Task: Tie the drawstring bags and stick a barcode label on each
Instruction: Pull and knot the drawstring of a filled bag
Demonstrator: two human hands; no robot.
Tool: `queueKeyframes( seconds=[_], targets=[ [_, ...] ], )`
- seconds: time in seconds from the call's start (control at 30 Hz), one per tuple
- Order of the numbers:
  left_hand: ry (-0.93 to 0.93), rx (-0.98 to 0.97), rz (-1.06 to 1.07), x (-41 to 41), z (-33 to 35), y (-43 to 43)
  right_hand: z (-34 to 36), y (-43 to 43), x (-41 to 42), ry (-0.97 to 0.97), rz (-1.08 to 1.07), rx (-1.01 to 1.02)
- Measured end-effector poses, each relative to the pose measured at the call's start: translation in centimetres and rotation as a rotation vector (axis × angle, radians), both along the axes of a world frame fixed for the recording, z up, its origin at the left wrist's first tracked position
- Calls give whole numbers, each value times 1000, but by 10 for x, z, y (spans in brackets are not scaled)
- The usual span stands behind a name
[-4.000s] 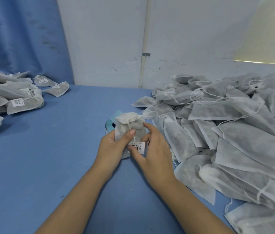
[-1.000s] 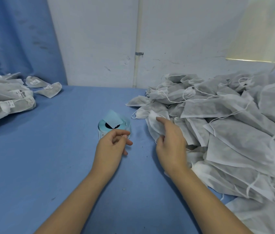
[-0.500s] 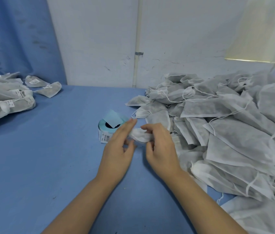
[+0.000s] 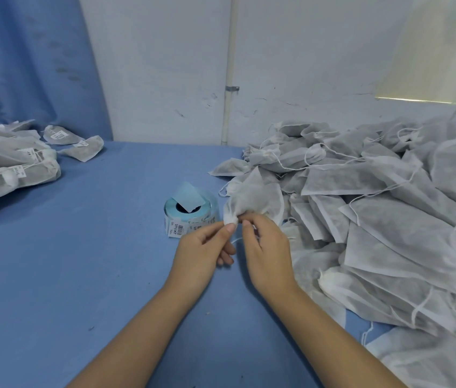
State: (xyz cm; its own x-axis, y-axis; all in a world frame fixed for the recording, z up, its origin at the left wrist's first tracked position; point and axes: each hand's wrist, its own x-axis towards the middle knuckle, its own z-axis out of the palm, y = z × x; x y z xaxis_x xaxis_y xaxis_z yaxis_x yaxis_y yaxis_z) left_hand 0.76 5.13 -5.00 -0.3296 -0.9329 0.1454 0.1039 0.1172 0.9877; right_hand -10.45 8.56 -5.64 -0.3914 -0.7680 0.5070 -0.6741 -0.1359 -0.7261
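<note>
A white drawstring bag (image 4: pixel 254 198) lies at the near edge of the right-hand pile, its gathered mouth towards me. My left hand (image 4: pixel 207 247) pinches that gathered mouth between thumb and forefinger. My right hand (image 4: pixel 266 247) pinches the bag's thin white drawstring just beside it. A roll of barcode labels (image 4: pixel 190 212) on light blue backing stands on the blue table (image 4: pixel 95 261), just left of the bag, with one printed label hanging at its front.
A large heap of untied white bags (image 4: pixel 389 219) fills the right side of the table. A stack of tied, labelled bags (image 4: pixel 11 166) lies at the far left. A white wall with a pipe and a blue curtain stand behind.
The labelled bag held four seconds ago has left my hands. My right hand drew a fresh bag from the pile, and both hands now pinch its mouth and string, which are more gathered than before.
</note>
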Motion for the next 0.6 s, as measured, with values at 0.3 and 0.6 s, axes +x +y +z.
queueKeyframes(
  seconds=[0.3, 0.6],
  targets=[
    [-39, 22, -100, 0, -6, -6, -3, -2, -2, -176, 4, 36],
    [-27, 9, -133, 0, -8, -6, -1, 2, 3, -269, 264, 115]
  ],
)
